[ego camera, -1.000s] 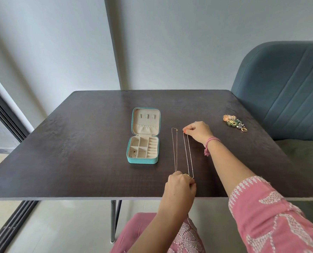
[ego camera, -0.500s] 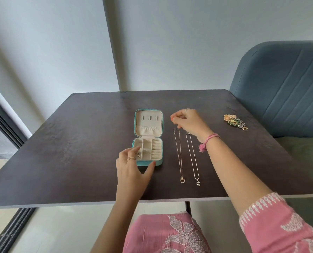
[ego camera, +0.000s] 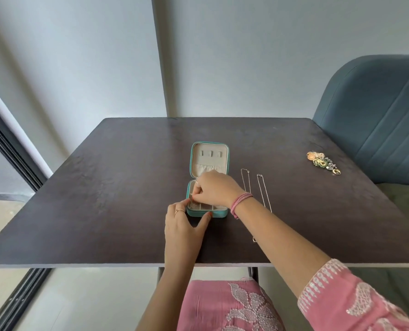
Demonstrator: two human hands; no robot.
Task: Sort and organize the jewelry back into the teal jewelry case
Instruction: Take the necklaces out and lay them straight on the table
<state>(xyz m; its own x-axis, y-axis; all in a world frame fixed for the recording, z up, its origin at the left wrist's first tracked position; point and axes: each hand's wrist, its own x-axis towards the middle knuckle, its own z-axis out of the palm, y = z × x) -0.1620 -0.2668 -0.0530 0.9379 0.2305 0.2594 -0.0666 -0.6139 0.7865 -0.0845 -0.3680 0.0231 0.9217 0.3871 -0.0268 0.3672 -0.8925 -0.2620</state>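
Head view: both hands at the open teal case on the dark surface.
Left grip: bracing the near-left corner of the case, thumb along its front wall, fingers on its left rim; not curled round anything.
Right grip: fingertips pinched together over the front-left compartment; whether something small sits between them, cannot tell.
Change: a second ago both hands straightened the two necklaces; half a second ago left reached the case, right hovered beside the lid; now both work inside the tray.
Meaning: necklaces laid out and left, just right of the right grip; probably sorting small pieces in the compartments first.
Remaining: earring pile well to the right of both grips, untouched.
Writing: no brand, label or text readable anywhere.
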